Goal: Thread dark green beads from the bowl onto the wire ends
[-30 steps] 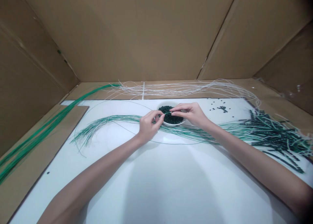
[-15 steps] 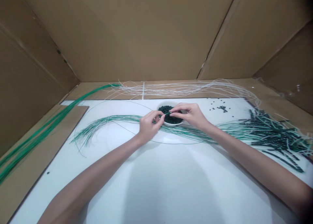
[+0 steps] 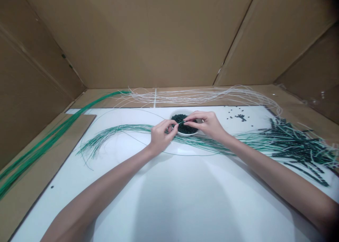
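My left hand (image 3: pixel 162 134) and my right hand (image 3: pixel 208 123) meet over a white bowl (image 3: pixel 191 133) filled with small dark green beads (image 3: pixel 185 129). Thumb and forefinger of each hand are pinched together, with the fingertips almost touching. A thin strand runs between the two pinches, with a small dark piece on it that looks like a bead. Exactly how strand and bead lie in the right fingertips is too small to tell. Beneath the left hand and in front of the bowl passes a bundle of green and white strings (image 3: pixel 127 127).
At the right lies a pile of strings threaded with dark green beads (image 3: pixel 293 143). Loose beads (image 3: pixel 240 117) are scattered behind the right forearm. White strings (image 3: pixel 185 96) stretch along the back, and a green string bundle (image 3: pixel 53 139) lies at the left. Cardboard walls (image 3: pixel 150 37) enclose the white tabletop (image 3: pixel 182 196).
Both hands keep their place over the bowl. Only the small piece between the fingertips looks slightly shifted, with less green showing.
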Tool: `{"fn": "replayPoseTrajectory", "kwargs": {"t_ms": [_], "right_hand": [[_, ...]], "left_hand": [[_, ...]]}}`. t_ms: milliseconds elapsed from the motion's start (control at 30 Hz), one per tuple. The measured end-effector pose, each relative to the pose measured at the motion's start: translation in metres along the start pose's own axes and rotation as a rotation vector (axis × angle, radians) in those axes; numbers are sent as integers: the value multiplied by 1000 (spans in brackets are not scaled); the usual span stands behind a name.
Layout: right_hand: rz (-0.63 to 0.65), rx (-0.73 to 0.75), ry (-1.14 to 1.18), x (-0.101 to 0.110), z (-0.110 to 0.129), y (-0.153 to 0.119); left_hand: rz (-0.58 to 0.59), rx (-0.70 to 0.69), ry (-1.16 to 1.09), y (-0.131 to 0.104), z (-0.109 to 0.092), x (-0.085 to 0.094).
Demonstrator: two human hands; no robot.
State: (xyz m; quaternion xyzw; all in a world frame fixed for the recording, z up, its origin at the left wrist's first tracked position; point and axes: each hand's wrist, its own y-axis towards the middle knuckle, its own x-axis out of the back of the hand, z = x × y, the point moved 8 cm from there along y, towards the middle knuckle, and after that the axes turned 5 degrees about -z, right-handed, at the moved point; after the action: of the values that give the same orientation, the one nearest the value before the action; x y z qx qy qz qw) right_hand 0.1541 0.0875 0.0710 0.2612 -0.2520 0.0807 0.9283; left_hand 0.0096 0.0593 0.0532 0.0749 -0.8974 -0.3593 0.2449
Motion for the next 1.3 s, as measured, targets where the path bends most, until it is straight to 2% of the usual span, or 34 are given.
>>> {"fn": "replayPoseTrajectory", "kwargs": {"t_ms": [233, 567, 933, 1300], "right_hand": [[-62, 36, -113, 2, 8, -2], [-88, 46, -114, 3, 8, -2], [-119, 201, -240, 3, 23, -4], [-95, 125, -178, 1, 18, -3]], "left_hand": [[5, -17, 10, 1, -3, 1], [3, -21, 16, 1, -4, 1], [-9, -37, 20, 2, -7, 2], [-1, -41, 10, 1, -6, 2]]}}
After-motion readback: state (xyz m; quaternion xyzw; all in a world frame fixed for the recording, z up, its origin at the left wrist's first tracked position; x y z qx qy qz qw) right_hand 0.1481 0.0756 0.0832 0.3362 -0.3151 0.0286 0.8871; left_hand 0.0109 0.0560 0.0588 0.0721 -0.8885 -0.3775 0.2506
